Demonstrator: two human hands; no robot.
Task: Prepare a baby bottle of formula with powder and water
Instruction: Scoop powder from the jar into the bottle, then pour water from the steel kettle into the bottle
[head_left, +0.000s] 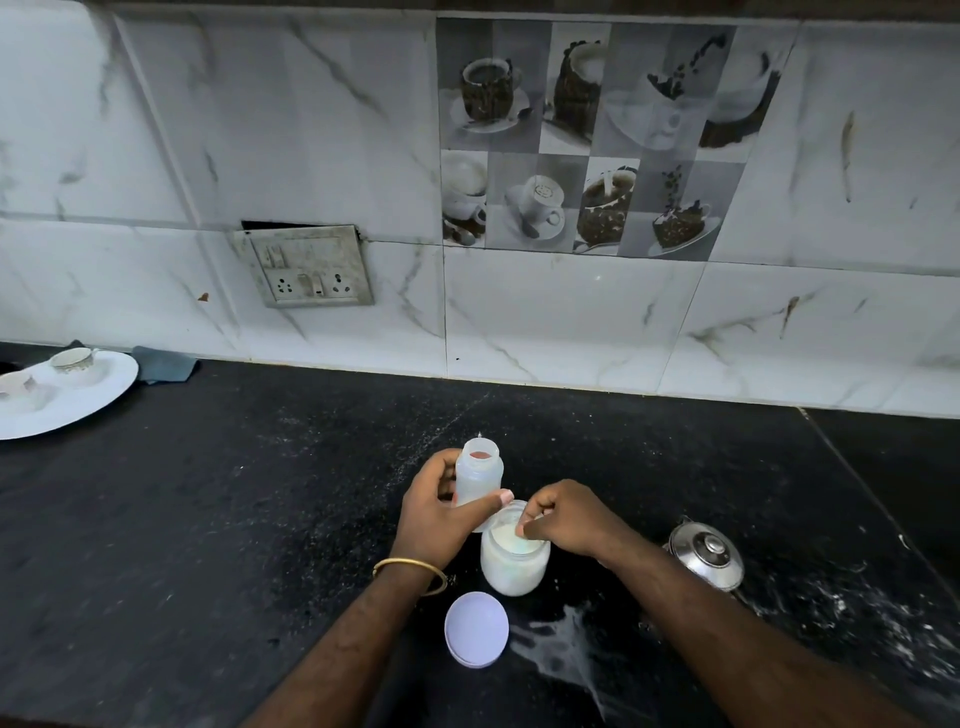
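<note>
My left hand (441, 512) grips an open, translucent baby bottle (479, 470) and holds it upright just above the black counter. Right beside it stands a glass jar (511, 564) filled with white formula powder, its mouth open. My right hand (563, 519) reaches into the jar's mouth with fingers pinched together; whatever they hold is mostly hidden, likely a small scoop. The jar's pale lilac lid (476, 629) lies upside down on the counter in front of the jar.
A steel kettle (705, 555) sits to the right of the jar. Spilled white powder (566, 649) streaks the counter at the front right. At the far left, a white plate (104, 400) carries teacups, next to a grey cloth (163, 364). A tiled wall rises behind.
</note>
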